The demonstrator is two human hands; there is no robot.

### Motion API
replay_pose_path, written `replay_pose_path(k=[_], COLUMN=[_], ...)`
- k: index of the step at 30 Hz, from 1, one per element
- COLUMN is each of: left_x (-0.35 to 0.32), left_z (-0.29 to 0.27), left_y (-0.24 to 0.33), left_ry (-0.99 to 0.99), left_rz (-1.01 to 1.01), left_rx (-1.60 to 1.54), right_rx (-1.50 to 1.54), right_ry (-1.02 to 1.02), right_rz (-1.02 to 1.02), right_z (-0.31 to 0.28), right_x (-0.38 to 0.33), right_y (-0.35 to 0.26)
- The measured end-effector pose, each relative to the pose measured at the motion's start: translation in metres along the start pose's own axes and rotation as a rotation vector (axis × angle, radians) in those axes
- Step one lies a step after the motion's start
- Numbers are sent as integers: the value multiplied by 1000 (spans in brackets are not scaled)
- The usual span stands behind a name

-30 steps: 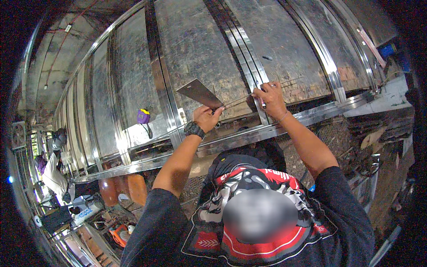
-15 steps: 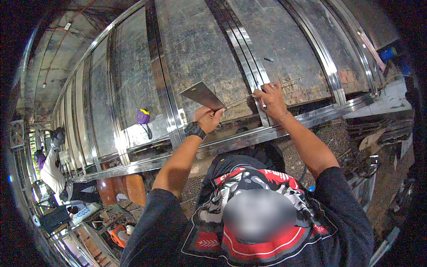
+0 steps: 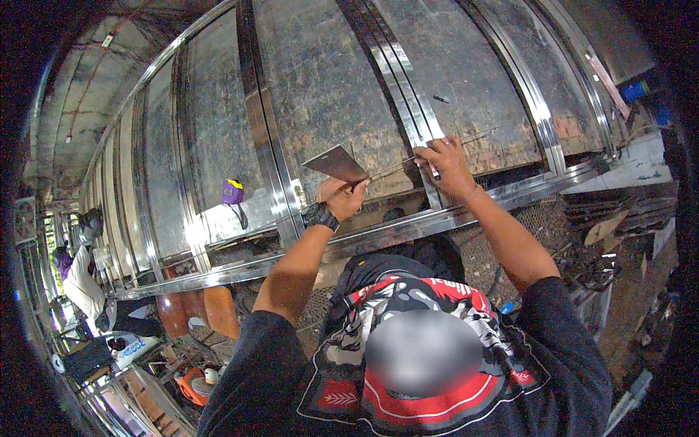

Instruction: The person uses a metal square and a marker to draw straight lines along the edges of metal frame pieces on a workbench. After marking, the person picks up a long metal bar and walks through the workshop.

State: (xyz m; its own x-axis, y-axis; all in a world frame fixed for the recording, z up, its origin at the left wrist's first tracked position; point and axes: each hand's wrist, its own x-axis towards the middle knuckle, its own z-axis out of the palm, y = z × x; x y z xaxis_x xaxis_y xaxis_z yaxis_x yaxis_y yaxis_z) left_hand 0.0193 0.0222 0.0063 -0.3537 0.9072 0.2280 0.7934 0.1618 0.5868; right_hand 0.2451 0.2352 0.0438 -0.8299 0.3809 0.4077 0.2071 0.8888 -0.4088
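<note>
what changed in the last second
The flat plate in the left hand has turned: its far end swung rightward and closer to the person. Nothing was visibly taken up or let go. The right hand, with what looks like a slim pen-like thing, stays at the metal bars; the purple tape measure lies as before.

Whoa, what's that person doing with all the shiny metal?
A person is leaning over a big metal frame. Their left hand holds a dark, flat plate. Their right hand is at a shiny bar, with a small slim thing in it, too tiny to make out. A purple and yellow tape measure lies off to the left, not in either hand.
</note>
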Motion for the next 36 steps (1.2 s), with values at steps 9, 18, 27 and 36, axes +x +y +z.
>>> replay_pose_path(k=[9,18,27,36], left_x=[2,0,-1,-1], left_z=[-6,3,-2,-2], left_y=[7,-10,-9,-5], left_ry=[10,-58,-80,-127], left_rz=[-33,11,18,-46], left_rx=[19,-15,35,4], right_rx=[-47,-62,-36,538], right_ry=[-62,-65,-65,62], right_rz=[-28,-8,-13,360], right_z=[2,9,8,-4], right_x=[-1,-6,-5,30], right_y=[6,10,9,-6])
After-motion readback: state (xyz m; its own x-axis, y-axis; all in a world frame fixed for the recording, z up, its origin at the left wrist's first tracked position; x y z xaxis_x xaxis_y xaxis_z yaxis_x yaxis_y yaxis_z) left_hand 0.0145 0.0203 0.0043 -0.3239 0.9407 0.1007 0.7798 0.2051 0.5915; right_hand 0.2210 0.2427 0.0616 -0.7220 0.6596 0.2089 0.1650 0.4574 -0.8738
